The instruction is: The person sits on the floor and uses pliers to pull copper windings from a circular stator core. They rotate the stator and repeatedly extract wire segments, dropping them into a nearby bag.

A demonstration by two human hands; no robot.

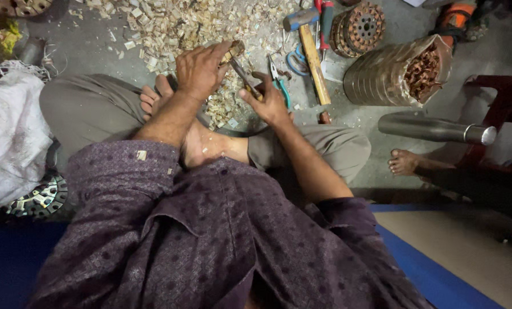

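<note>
I sit cross-legged on a grey floor. My left hand [201, 68] grips a small brownish wad of scrap material [233, 50] above my bare foot [153, 97]. My right hand [270, 102] is closed on the handle of a thin metal tool [241, 74] whose tip pokes into that wad. Below the hands lies a heap of pale paper-like chips [181, 23] spread over the floor.
Teal-handled pliers [279, 80], a wooden-handled hammer [314, 63] and blue scissors [295, 60] lie right of my hands. A motor stator with copper windings [402, 74], a round rotor [362, 26], a steel cylinder [433, 129], another person's foot [403, 162] and a white sack [10, 131] surround me.
</note>
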